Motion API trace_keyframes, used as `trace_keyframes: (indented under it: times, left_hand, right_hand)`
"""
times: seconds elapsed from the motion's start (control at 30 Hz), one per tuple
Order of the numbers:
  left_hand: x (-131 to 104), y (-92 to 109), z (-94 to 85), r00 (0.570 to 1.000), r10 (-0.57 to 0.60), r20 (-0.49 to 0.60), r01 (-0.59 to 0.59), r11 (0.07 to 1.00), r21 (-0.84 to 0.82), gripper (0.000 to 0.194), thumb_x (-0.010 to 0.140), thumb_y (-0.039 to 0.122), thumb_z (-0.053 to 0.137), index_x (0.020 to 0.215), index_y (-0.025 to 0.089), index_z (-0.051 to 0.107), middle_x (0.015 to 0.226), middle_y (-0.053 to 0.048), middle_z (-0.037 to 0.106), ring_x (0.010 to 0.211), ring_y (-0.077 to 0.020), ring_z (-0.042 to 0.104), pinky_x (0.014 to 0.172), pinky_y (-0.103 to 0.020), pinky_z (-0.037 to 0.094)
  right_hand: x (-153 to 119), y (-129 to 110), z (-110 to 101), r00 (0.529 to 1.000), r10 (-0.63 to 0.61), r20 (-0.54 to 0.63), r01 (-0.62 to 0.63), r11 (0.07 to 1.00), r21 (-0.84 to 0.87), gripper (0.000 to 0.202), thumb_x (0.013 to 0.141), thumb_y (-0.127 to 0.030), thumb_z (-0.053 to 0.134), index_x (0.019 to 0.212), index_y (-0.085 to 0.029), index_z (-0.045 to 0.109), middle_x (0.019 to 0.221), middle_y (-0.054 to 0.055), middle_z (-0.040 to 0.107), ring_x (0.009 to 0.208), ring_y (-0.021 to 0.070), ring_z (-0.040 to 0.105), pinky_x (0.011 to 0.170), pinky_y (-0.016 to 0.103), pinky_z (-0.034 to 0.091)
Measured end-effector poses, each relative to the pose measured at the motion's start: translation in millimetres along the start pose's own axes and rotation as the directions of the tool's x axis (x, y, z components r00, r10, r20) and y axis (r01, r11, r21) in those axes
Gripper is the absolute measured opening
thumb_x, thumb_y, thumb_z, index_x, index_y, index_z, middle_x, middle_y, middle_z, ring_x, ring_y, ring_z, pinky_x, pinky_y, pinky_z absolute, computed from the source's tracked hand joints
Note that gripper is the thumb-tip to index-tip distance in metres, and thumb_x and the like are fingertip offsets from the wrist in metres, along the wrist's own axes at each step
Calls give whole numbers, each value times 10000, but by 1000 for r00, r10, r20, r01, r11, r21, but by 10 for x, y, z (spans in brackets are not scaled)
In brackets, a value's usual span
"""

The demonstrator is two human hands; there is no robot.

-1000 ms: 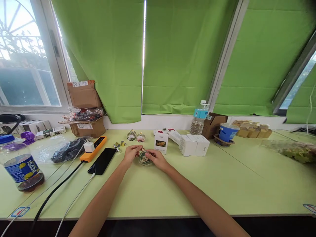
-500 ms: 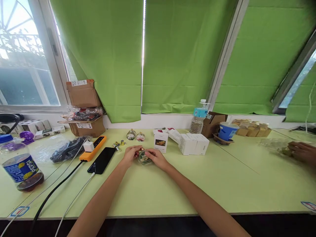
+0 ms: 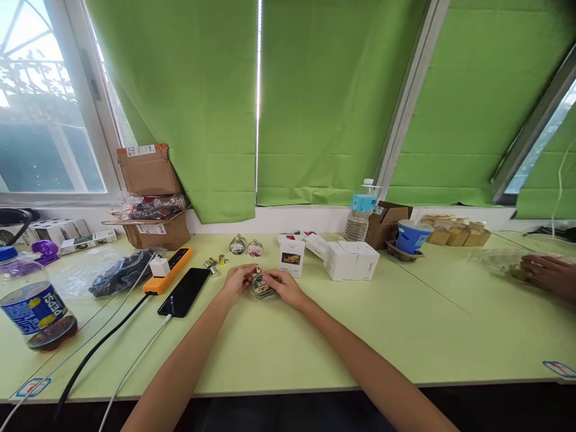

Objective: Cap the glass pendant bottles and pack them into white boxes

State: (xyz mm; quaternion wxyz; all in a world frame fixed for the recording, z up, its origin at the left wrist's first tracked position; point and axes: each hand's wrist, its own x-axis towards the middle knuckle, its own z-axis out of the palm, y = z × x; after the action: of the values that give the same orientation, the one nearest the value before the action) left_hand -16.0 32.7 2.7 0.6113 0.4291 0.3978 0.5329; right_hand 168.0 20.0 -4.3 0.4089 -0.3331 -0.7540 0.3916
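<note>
Between my two hands is a small round clear glass bottle (image 3: pixel 261 288) with a gold top and a pale flower pattern over dark green. My right hand (image 3: pixel 286 287) grips the bottle's body from the right, its thumb lying on the front. Fingers of my left hand (image 3: pixel 237 282) are closed at the gold top; just what they pinch is partly hidden. Two similar round bottles, a dark one (image 3: pixel 237 245) and a pink one (image 3: pixel 254 248), stand behind my hands. Several small gold and silver caps (image 3: pixel 211 267) lie left of them. A white box with a flower picture (image 3: pixel 291 258) stands just beyond my right hand.
More white boxes (image 3: pixel 351 261) sit to the right, near a water bottle (image 3: pixel 359 219) and a blue cup (image 3: pixel 411 239). At left are a phone (image 3: pixel 183 293), an orange power strip (image 3: pixel 168 271), cables and a Pepsi bottle (image 3: pixel 38 312). Another person's hand (image 3: pixel 546 273) works at far right.
The view has shifted slightly, moving everything a little left in the picture. Both hands keep their hold on the bottle with hardly any visible movement.
</note>
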Motion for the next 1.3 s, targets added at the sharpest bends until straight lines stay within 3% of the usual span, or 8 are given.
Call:
trace_keyframes:
  times: [0.3,0.7,0.93,1.3]
  left_hand:
    - [27,1,-8,1000,-13,-10,13,1000,-6,384,594,358,825,865,102,735,843,-108,727,540,-82,505,517,-223,382]
    - [4,11,-6,999,-53,14,53,999,-13,346,605,345,836,833,99,750,754,-71,705,525,-66,474,511,-215,363]
    - [34,2,-32,995,-96,28,97,993,-64,322,656,307,799,896,103,731,960,-122,730,560,-71,505,541,-212,401]
    - [34,10,-22,992,-119,33,122,989,-79,390,697,283,767,1039,118,681,972,-115,731,608,-97,571,553,-215,421]
  right_hand:
    - [-5,-5,-2,1000,-20,4,20,1000,-9,513,860,-605,546,983,-141,727,920,71,711,845,208,635,778,332,506]
    - [-2,-1,-2,1000,7,0,-7,1000,-4,490,862,-584,555,1028,-158,729,979,73,719,873,222,642,785,349,504]
    - [-2,-4,0,1000,-1,-4,1,1000,-3,474,867,-573,553,1002,-157,734,971,74,723,871,222,642,790,361,506]
    - [-8,-45,-1,1000,0,0,0,1000,-21,483,867,-584,541,996,-161,734,960,71,725,874,225,643,784,356,515]
